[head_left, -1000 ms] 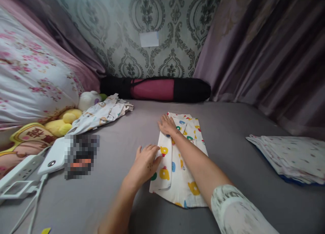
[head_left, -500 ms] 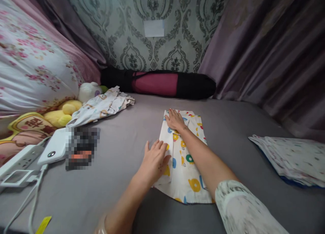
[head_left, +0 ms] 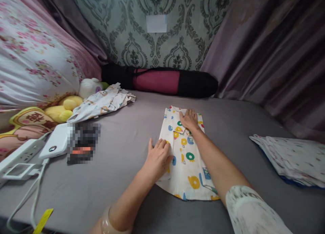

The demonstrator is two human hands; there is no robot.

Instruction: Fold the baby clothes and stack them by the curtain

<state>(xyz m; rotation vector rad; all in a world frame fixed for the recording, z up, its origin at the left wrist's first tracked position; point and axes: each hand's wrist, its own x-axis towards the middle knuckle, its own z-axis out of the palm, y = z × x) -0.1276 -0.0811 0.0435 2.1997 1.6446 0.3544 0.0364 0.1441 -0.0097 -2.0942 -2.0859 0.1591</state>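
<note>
A white garment point(head_left: 182, 173) with a colourful print lies partly folded on the grey bed sheet point(head_left: 122, 149). Its left side is turned inward in a long strip, and a smaller piece is folded across near the far end. My left hand point(head_left: 158, 158) rests on the near left edge of the cloth, fingers stretched and apart. At the far right part of the garment, my right hand point(head_left: 189, 119) lies flat with its fingers extended. My right forearm covers some of the garment's right edge.
Folded cloths point(head_left: 297, 156) are stacked at the right. On the left lie a crumpled printed garment point(head_left: 104, 103), plush toys point(head_left: 63, 109), a white power bank point(head_left: 56, 141), a power strip point(head_left: 22, 156) and cables. A long black-and-pink bag point(head_left: 156, 81) runs along the wall.
My right hand has slid rightward across the far end of the garment, uncovering the folded piece there. My left hand stays at the left edge, nearly unmoved. The view has shifted slightly.
</note>
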